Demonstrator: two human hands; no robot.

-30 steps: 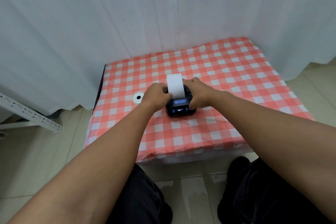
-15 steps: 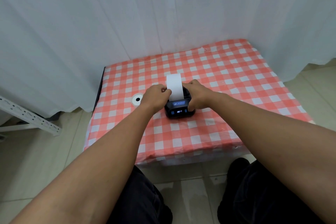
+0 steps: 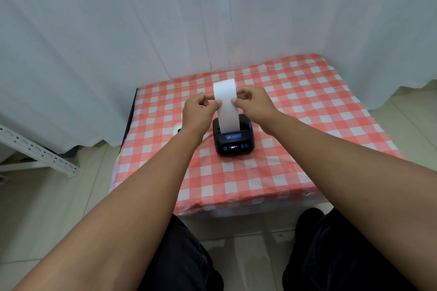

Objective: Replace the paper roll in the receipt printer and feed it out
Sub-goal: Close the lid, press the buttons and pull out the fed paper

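A small black receipt printer (image 3: 234, 140) with a lit blue display stands in the middle of the table. A white paper strip (image 3: 226, 104) rises upright out of its top slot. My left hand (image 3: 199, 108) pinches the strip's left edge between thumb and fingers. My right hand (image 3: 251, 103) pinches the right edge at about the same height. Both hands are above the printer and off its body. The roll inside the printer is hidden.
The table wears a red-and-white checked cloth (image 3: 307, 125). A white paper roll (image 3: 176, 129) lies left of the printer, mostly hidden behind my left wrist. White curtains (image 3: 212, 19) hang behind the table. A perforated metal rail (image 3: 37, 151) stands on the floor at left.
Both hands have left the printer's sides and risen to the paper strip, pinching its edges. The strip stands longer above the printer than before.
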